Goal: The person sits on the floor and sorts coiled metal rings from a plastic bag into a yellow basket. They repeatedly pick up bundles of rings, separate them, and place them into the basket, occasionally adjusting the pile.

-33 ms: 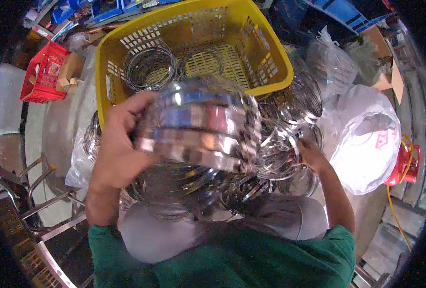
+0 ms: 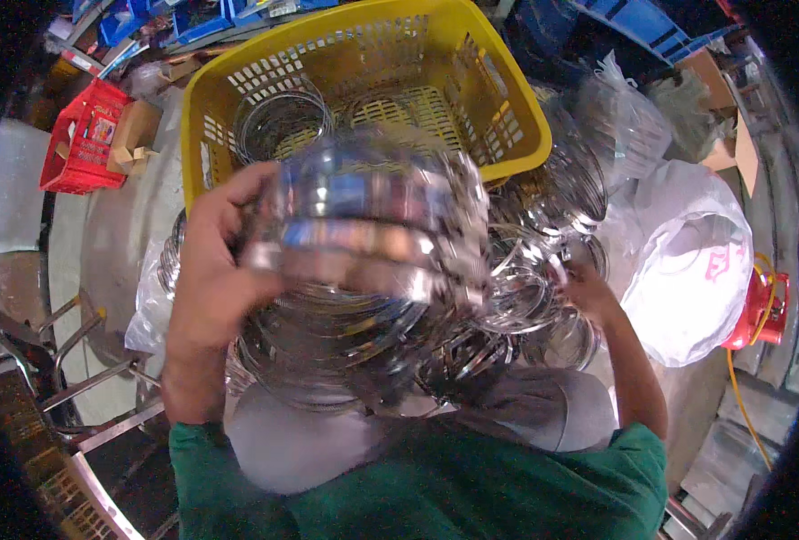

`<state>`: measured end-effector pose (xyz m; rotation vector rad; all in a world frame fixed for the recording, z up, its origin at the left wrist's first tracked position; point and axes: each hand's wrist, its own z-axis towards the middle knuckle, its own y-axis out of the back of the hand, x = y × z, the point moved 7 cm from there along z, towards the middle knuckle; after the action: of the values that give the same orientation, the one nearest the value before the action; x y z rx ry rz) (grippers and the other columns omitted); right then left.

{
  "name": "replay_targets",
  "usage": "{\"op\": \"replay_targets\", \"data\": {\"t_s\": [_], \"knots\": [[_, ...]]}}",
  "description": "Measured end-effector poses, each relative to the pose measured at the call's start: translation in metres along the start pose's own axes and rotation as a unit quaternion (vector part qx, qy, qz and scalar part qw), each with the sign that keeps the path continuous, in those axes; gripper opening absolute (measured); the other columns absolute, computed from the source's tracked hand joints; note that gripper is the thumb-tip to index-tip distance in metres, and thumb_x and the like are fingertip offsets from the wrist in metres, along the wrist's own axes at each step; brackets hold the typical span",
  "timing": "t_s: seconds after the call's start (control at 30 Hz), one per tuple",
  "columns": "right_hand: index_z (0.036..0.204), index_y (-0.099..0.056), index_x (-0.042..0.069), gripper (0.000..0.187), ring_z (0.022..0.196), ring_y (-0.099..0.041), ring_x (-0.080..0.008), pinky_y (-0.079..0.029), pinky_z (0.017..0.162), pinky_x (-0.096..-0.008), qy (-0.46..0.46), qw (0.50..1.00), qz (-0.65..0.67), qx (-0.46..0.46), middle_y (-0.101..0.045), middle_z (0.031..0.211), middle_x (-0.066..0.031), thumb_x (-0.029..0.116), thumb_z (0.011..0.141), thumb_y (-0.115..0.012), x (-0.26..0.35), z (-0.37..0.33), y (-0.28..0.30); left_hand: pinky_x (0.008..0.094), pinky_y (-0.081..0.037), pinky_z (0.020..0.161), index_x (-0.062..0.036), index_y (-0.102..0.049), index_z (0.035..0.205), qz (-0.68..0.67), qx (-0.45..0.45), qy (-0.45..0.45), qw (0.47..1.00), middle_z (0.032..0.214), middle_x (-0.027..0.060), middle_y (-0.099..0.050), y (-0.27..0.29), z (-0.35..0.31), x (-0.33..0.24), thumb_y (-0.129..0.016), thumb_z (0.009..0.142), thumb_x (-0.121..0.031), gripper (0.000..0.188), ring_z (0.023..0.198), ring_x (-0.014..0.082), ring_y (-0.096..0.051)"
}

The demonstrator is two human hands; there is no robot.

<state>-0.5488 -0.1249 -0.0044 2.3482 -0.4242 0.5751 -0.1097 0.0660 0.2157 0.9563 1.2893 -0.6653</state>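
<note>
My left hand [image 2: 215, 261] is closed round the left edge of a stack of wide, shiny metal rings [image 2: 354, 247]. The stack is held up in front of the yellow basket, blurred by motion. To the right, my right hand [image 2: 583, 286] is closed at a heap of loose metal rings [image 2: 521, 292], its fingertips pinching a bright ring edge. Below the raised stack, a pile of thinner-looking metal rings [image 2: 336, 351] lies by my knees. Part of that pile is hidden by the stack.
The yellow basket [image 2: 536, 148] at the far side has a coil of rings [image 2: 282, 126] inside. More rings [image 2: 572, 184] lean at its right. A white plastic sack [image 2: 687, 306] and a red gas cylinder [image 2: 762, 310] are at right. A red crate [image 2: 76, 148] stands far left, a metal frame [image 2: 116, 427] near left.
My left hand has shifted the stack of rings slightly up and to the left, and it is tilted a little differently. My right hand has hardly moved.
</note>
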Motion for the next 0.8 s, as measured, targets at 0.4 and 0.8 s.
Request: {"op": "replay_targets", "data": {"t_s": [0.4, 0.8], "knots": [[0.149, -0.04, 0.016, 0.065, 0.11, -0.064, -0.0271, -0.055, 0.088, -0.0411, 0.335, 0.843, 0.368, 0.204, -0.064, 0.123, -0.0131, 0.055, 0.099, -0.053, 0.343, -0.019, 0.01, 0.0266, -0.039, 0.048, -0.0138, -0.051, 0.076, -0.495, -0.051, 0.12, 0.859, 0.056, -0.007, -0.039, -0.034, 0.108, 0.055, -0.062, 0.085, -0.01, 0.015, 0.048, 0.0073, -0.042], [0.093, -0.062, 0.003, 0.015, 0.071, -0.07, -0.0275, -0.059, 0.061, -0.0443, 0.134, 0.942, 0.239, 0.194, -0.069, 0.086, -0.0124, 0.013, 0.089, -0.052, 0.358, 0.214, -0.02, 0.0414, -0.055, 0.067, -0.0006, -0.063, 0.112, -0.152, 0.036, 0.334, 0.93, 0.099, 0.0109, -0.069, -0.052, 0.208, 0.217, -0.064, 0.09, -0.036, 0.041, 0.085, 0.0219, -0.067]]}}
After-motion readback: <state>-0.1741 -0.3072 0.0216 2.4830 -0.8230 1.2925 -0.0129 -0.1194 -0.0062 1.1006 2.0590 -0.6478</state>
